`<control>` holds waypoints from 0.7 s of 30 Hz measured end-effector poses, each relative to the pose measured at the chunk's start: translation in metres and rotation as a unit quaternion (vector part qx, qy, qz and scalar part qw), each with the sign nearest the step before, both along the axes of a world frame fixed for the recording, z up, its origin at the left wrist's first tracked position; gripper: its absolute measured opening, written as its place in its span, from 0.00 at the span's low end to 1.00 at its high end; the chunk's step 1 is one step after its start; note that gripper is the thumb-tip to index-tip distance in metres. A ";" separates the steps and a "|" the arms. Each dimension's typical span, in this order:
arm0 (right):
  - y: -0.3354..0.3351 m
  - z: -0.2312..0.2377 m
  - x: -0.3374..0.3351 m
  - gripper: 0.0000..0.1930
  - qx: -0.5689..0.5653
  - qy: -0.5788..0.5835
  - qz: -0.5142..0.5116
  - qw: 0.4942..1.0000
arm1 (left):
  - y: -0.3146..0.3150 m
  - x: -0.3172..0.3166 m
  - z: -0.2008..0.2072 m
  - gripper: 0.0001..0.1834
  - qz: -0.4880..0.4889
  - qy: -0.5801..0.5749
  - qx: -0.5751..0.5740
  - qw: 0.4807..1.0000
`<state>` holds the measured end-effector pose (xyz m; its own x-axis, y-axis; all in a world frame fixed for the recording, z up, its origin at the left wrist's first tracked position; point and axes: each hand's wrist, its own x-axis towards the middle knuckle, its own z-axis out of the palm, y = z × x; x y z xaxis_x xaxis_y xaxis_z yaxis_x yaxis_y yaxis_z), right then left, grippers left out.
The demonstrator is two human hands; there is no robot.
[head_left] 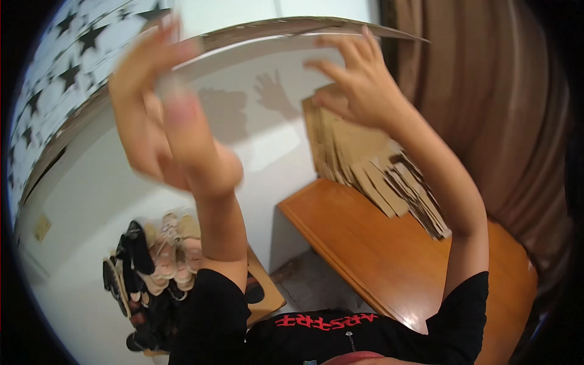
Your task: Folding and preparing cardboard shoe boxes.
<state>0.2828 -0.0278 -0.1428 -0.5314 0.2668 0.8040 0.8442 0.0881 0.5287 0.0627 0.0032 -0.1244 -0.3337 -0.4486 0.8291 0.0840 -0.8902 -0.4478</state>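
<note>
Both of my hands are raised high in front of me, before a white wall (267,158). My left hand (155,115) is smeared by motion, its fingers curved upward and its thumb standing apart from them. A pale blur lies near that thumb, too unclear to name. My right hand (365,85) is held up with its fingers spread and nothing visible in it. Beneath the right hand, a pile of flattened brown cardboard pieces (359,158) leans on a polished wooden table (365,243), against the wall.
Several pairs of shoes (170,249) are heaped on a wooden stand (264,292) at the lower left. A brown curtain (486,109) hangs on the right. Star-patterned covering (70,73) shows at the upper left. The wall carries a shadow (274,91) of a spread hand.
</note>
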 end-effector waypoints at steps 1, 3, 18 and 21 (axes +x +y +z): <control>-0.021 -0.022 0.010 0.20 -0.061 0.015 -0.028 0.998 | -0.002 0.010 -0.022 0.16 -0.069 0.015 0.005 0.998; -0.055 -0.073 0.042 0.22 -0.182 0.072 -0.072 0.978 | 0.002 0.038 -0.069 0.15 -0.086 0.063 -0.011 0.994; -0.280 -0.340 0.191 0.21 -0.304 0.542 -0.214 0.754 | -0.099 0.331 -0.367 0.07 -0.282 0.559 -0.500 0.598; -0.295 -0.380 0.217 0.21 -0.258 0.606 -0.216 0.721 | -0.129 0.379 -0.402 0.09 -0.302 0.598 -0.494 0.554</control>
